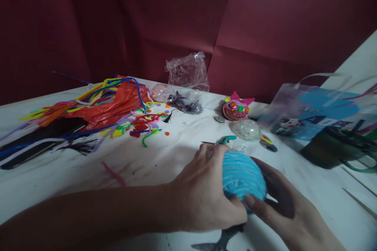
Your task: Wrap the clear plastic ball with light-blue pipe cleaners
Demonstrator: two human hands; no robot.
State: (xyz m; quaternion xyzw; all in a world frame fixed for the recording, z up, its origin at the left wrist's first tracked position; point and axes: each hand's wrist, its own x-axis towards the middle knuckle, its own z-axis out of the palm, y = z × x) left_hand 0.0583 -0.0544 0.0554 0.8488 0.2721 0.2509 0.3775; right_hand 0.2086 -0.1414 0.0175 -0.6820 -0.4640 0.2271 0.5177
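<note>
A round ball wrapped in light blue fuzzy cord rests low on the white table, held between both my hands. My left hand curls over its left side with fingers closed around it. My right hand cups its right side, thumb pressed on the front. Grey scissors lie on the table just under my left hand, partly hidden.
A heap of coloured pipe cleaners and red plastic covers the left. A clear plastic bag, a decorated pink ball, a clear glittery ball, a printed blue bag and a dark green container stand behind and right.
</note>
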